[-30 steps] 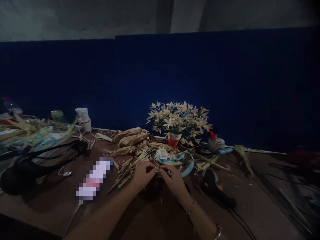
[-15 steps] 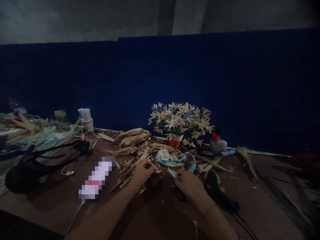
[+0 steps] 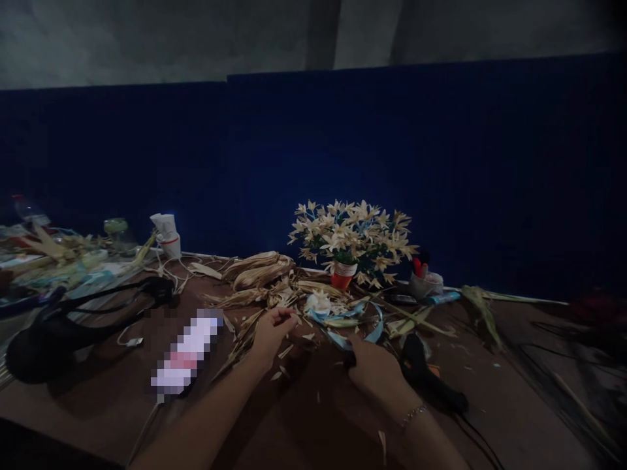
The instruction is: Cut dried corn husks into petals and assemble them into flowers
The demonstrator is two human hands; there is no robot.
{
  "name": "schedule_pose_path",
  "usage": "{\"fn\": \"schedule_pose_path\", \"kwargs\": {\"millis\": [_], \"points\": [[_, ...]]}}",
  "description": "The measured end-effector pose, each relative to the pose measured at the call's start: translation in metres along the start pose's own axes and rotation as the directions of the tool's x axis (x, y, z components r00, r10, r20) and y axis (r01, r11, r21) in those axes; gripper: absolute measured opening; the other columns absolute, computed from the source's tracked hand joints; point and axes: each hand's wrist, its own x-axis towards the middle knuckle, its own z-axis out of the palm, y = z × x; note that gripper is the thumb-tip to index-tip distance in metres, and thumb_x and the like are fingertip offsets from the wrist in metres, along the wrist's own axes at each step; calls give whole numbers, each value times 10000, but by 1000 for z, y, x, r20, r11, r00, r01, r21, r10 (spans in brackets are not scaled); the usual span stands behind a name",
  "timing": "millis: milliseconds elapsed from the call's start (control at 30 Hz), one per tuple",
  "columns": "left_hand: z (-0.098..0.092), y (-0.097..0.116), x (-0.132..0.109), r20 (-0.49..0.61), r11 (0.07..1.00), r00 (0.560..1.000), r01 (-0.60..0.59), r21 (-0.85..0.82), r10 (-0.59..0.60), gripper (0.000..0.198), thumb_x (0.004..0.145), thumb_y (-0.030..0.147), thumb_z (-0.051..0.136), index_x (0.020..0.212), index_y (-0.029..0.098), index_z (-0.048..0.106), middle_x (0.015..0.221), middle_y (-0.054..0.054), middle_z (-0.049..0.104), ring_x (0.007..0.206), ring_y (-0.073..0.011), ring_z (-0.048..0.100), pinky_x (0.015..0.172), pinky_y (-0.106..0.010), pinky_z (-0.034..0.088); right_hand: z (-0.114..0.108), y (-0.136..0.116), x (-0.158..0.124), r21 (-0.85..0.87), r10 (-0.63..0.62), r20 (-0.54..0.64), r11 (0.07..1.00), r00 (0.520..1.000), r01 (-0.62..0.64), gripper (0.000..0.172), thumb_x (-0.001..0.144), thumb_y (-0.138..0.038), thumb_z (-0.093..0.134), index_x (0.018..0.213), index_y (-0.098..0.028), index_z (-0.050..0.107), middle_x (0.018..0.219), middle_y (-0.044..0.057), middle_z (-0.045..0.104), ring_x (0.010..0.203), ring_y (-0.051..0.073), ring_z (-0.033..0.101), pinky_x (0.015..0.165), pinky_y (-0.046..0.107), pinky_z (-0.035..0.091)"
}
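My left hand (image 3: 274,329) is closed in a pinch in front of the dried husks (image 3: 262,271); a small pale scrap shows at its fingertips, too small to name surely. Over the brown table (image 3: 304,418), my right hand (image 3: 369,365) is curled round something dark, perhaps a tool handle, mostly hidden by the fingers. Light blue ribbon (image 3: 375,329) curves just beyond this hand. Behind the ribbon lies a whitish husk bundle (image 3: 318,301). A red and white cup (image 3: 343,275) holds many pale husk flowers (image 3: 350,228).
A black glue gun (image 3: 428,375) lies right of my right hand, its cord running forward. At the left are a blurred-out phone (image 3: 187,352) and a black strapped object (image 3: 44,343). A clear cup (image 3: 425,284) with red-handled tools stands at the back right.
My left hand has drawn slightly left, away from my right hand. My right hand has shifted a little right and turned, and the dark thing in it shows more.
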Motion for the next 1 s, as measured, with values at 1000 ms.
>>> {"fn": "schedule_pose_path", "kwargs": {"millis": [1000], "points": [[5, 5, -5, 108, 905, 982, 183, -383, -153, 422, 586, 126, 680, 974, 157, 515, 654, 20, 613, 610, -112, 599, 624, -243, 491, 30, -35, 9, 665, -323, -261, 623, 909, 412, 253, 695, -322, 591, 900, -174, 591, 828, 23, 637, 737, 168, 547, 661, 254, 412]]}}
